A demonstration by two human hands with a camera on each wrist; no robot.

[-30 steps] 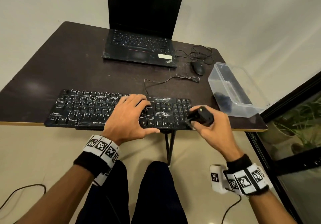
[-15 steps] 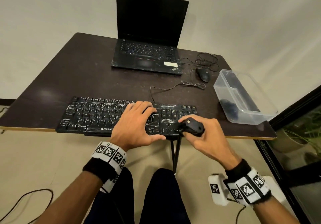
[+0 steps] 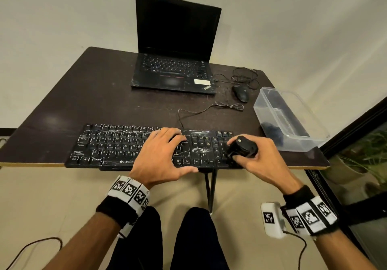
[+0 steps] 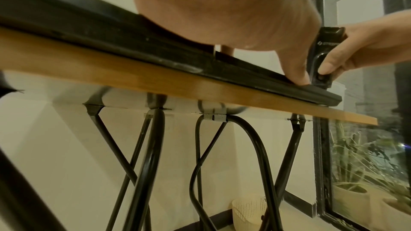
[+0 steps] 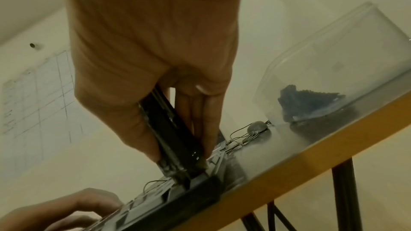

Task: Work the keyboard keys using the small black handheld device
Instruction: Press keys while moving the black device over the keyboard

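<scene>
Two hands: both sit low in the head view, on the keyboard's right half.
Right hand (image 3: 260, 161): fingers and thumb curl round the small black handheld device (image 3: 243, 147), gripping it from both sides.
Device tip: in the right wrist view its lower end (image 5: 177, 171) meets the keys near the keyboard's right end.
Left hand (image 3: 161, 154): fingers spread flat on the keys mid-frame, holding nothing; thumb stretched along the keyboard's near edge.
Keyboard (image 3: 117, 144): black, lying along the near edge of the dark table (image 3: 83, 93).
Behind: an open laptop (image 3: 176, 45) with a dark screen, upper centre.
Right of the laptop: a wired mouse (image 3: 240, 93) among loose cable.
Far right: a clear plastic tub (image 3: 293, 119) with something dark in its bottom.
</scene>
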